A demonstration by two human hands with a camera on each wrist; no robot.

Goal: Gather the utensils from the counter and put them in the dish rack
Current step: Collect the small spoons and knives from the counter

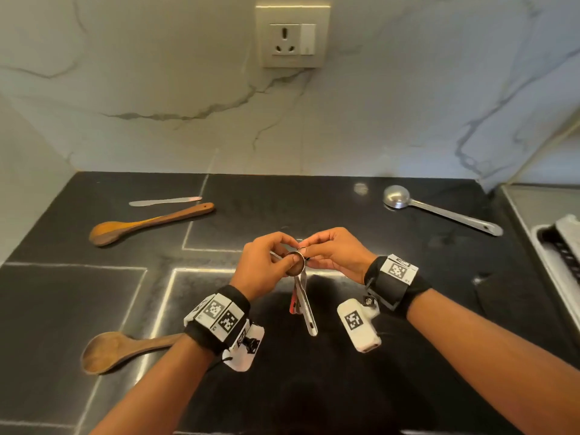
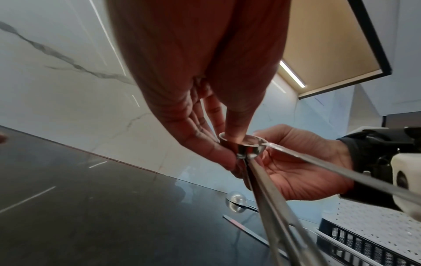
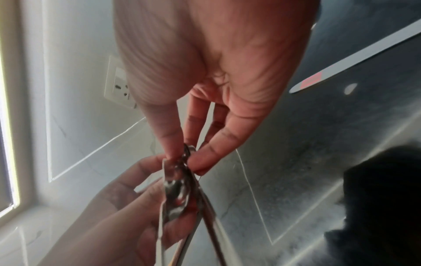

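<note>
At left on the dark surface [image 1: 94, 293] lie two wooden spoons [image 1: 147, 223], at centre the left hand [image 1: 266, 268] and right hand [image 1: 335, 257] pinch metal measuring spoons [image 1: 303, 296], and the dish rack [image 1: 561, 252] sits at the right edge.

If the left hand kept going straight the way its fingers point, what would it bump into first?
Probably the right hand: the left hand points right at it, both pinching the bunch of steel measuring spoons between them.
</note>
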